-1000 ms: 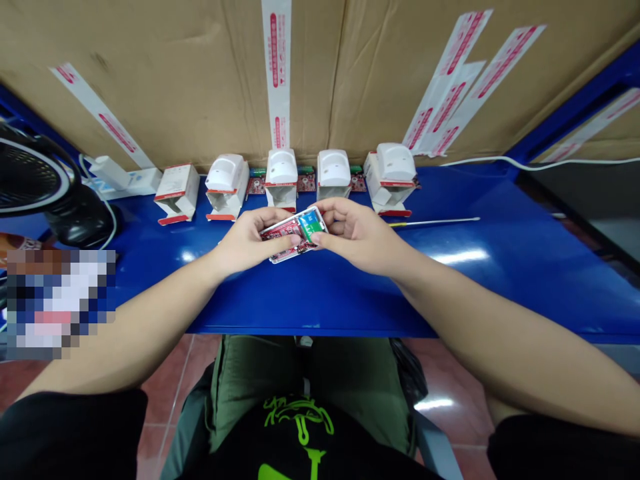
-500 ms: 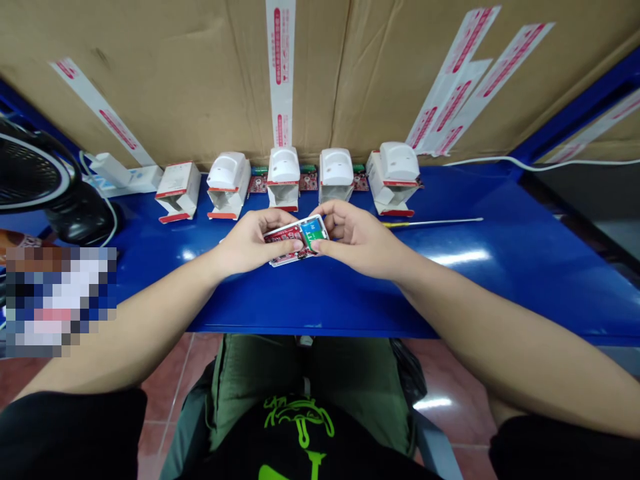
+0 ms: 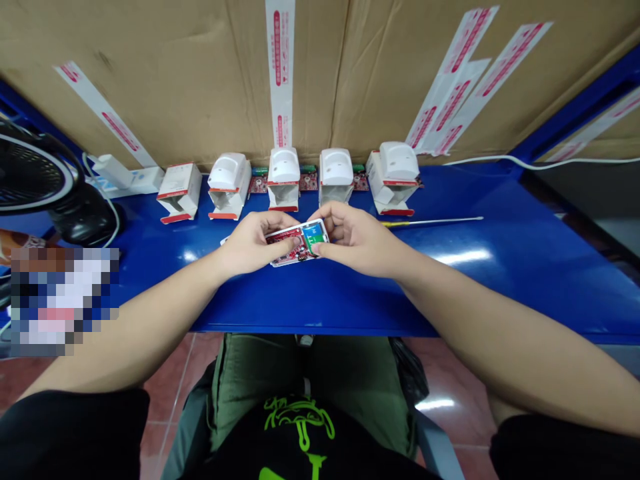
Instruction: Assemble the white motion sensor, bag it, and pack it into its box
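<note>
Between my two hands, above the blue table, is a white plastic housing with a red circuit board (image 3: 286, 235) and a blue-green battery (image 3: 314, 235) in it. My left hand (image 3: 255, 243) grips its left end, the thumb lying on the red board. At the right end my right hand (image 3: 350, 237) holds it, thumb by the battery and fingers curled behind. The undersides of the fingers are hidden. Part of a white piece (image 3: 224, 241) shows behind my left wrist.
Along the cardboard wall stand several small open boxes, one bare box (image 3: 180, 189) and others topped with white sensor covers (image 3: 336, 165). Red circuit boards (image 3: 309, 181) lie between them. A screwdriver (image 3: 430, 222) lies to the right. At left are a black fan (image 3: 75, 207) and a power strip (image 3: 143, 181).
My left thumb has shifted slightly left on the board, uncovering more of it. Both hands keep hold of the housing in nearly the same place.
</note>
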The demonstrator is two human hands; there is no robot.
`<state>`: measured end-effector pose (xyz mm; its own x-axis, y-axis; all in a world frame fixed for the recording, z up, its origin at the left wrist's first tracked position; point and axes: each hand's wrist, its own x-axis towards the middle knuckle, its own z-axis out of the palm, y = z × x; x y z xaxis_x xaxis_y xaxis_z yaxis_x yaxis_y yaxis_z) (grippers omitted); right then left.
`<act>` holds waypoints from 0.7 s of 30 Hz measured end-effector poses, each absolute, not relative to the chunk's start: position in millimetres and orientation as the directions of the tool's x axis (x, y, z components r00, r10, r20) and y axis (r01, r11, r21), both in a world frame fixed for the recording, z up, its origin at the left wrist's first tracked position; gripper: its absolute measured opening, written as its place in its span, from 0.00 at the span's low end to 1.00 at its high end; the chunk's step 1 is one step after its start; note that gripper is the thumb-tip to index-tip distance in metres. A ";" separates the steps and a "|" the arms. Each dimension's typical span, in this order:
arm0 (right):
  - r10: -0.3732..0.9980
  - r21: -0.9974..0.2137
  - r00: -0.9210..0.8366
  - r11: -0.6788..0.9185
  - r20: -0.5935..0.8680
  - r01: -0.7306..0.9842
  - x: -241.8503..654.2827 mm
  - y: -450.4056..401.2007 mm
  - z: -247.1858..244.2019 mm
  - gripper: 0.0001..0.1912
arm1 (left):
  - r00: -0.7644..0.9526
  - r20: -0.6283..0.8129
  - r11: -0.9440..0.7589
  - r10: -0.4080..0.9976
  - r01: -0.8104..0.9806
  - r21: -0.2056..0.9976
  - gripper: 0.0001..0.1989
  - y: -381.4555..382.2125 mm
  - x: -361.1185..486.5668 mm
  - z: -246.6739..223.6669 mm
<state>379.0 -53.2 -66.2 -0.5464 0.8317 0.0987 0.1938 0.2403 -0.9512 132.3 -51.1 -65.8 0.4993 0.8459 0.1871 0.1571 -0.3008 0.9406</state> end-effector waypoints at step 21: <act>0.845 -0.979 -0.528 0.167 0.083 0.114 384.2 -48.1 -67.0 0.21 | 0.586 0.154 -0.255 0.795 0.094 0.962 0.18 -47.4 128.1 -65.1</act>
<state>384.2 -48.1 -67.0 -0.5278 0.8453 0.0831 0.1138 0.1673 -0.9793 128.1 -47.4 -65.1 0.5861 0.7955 0.1539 0.0940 -0.2554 0.9623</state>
